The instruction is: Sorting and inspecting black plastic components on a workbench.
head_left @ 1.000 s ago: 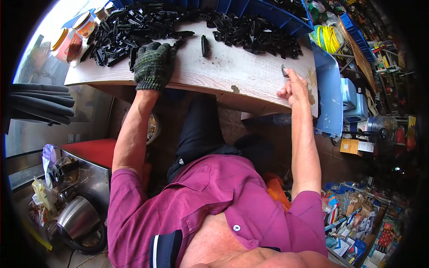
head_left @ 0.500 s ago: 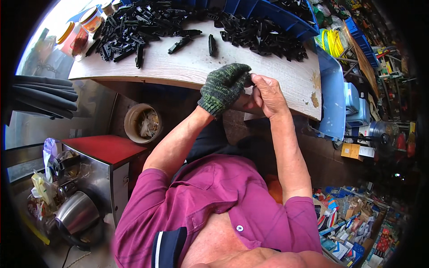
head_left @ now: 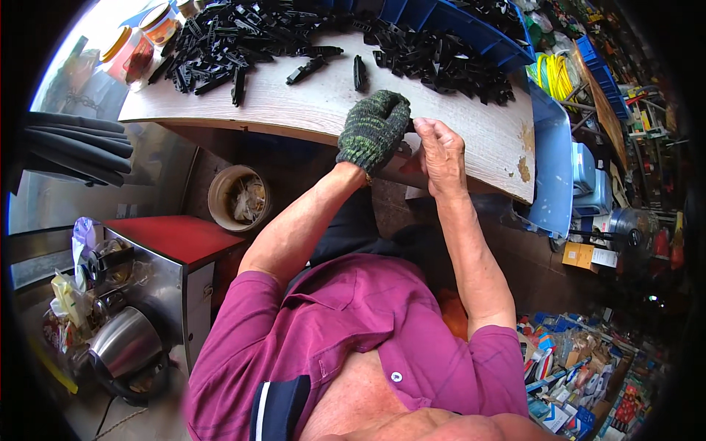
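Wooden workbench (head_left: 471,140), gloved left hand (head_left: 373,131) and bare right hand (head_left: 440,151) pinched together, held piece hidden, axis unclear

A tan carton (head_left: 588,256) (white label) sits above colourful floor packets (head_left: 570,364).

- Plastic parts pile (head_left: 243,44) on tabletop (head_left: 309,103), far side, left to centre
- Bin (head_left: 471,29) behind, far right
- Both hands at near table edge: left hand (head_left: 373,131) touching right hand (head_left: 441,151)
- Bucket (head_left: 237,197) below table, left
- Kettle (head_left: 125,342) near-left
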